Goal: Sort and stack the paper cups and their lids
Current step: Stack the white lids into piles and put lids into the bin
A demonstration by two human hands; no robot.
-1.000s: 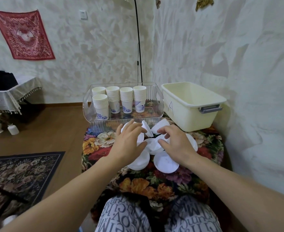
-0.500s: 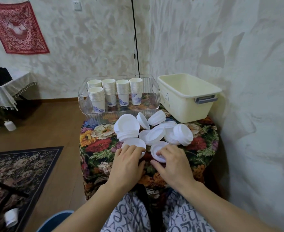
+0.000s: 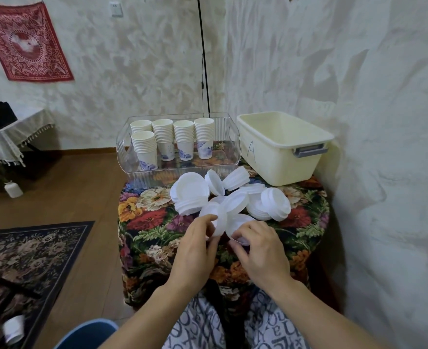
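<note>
Grip: left hand (image 3: 195,250) pinches a white lid (image 3: 216,217), tilted on edge; right hand (image 3: 261,250) holds a second lid (image 3: 240,226) lying near flat, just right of it. Both at the near side of the lid pile (image 3: 233,195). Surface: floral tablecloth (image 3: 152,222); plaster walls, wood floor, rug (image 3: 31,250) left. Far: clear tray (image 3: 230,144) with five upright cup stacks (image 3: 172,138); cream bin (image 3: 281,144) marked "A".

The desk (image 3: 157,238), covered in floral cloth, is loaded with a clear tray (image 3: 229,157), a cream tub (image 3: 278,162) and loose white lids (image 3: 266,205).
</note>
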